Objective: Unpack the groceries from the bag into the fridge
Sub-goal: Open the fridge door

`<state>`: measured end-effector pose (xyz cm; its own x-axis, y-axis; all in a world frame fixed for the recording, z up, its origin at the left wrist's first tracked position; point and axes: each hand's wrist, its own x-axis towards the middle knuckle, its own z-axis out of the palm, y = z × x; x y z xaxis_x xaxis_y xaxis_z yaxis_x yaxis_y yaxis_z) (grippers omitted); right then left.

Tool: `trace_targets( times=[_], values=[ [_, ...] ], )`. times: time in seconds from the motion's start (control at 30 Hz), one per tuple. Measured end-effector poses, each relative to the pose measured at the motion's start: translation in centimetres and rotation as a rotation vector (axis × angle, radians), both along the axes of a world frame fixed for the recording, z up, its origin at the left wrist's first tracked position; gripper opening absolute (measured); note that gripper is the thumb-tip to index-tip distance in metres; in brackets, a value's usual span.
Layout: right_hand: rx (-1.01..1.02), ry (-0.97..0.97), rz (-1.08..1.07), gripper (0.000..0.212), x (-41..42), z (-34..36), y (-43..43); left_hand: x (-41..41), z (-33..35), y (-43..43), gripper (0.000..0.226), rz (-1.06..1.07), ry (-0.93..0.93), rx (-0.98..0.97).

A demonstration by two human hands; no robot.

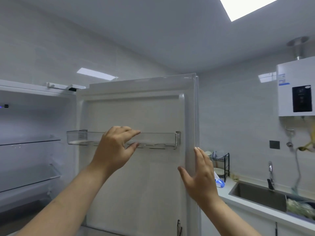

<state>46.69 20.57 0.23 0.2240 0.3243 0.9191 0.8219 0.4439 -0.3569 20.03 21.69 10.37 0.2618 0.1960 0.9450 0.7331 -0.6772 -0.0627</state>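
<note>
Framing crosswise clear plastic door shelf (156,139) between spread left hand (113,150) fingers (133,132); bracing flat, close-pressed right hand (201,176) against white fridge door (136,184).

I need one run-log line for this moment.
white fridge door: open | left hand: at clear plastic door bin, grip unclear | right hand: flat on door edge

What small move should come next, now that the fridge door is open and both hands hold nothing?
Probably withdraw both hands to fetch a grocery item: the fridge door stands wide open, the right hand rests flat on its edge, and the left hand hovers open by the clear door bin, holding nothing.
</note>
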Motion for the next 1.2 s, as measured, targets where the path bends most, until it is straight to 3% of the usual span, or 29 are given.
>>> trace_targets(
  times=[0.37, 0.7, 1.2],
  values=[
    [-0.171, 0.032, 0.022, 0.074, 1.2, 0.8, 2.7, -0.4, -0.1, 3.5, 0.048, 0.055, 0.001, 0.015],
    [-0.309, 0.013, 0.050, 0.067, 2.0, 1.6, 3.6, 0.7, -0.1, 4.9, 0.041, 0.079, 0.017, 0.035],
    [-0.401, 0.000, 0.043, 0.063, 2.1, 2.0, 3.5, 0.7, 0.0, 4.5, 0.045, 0.085, 0.056, -0.014]
  ],
)
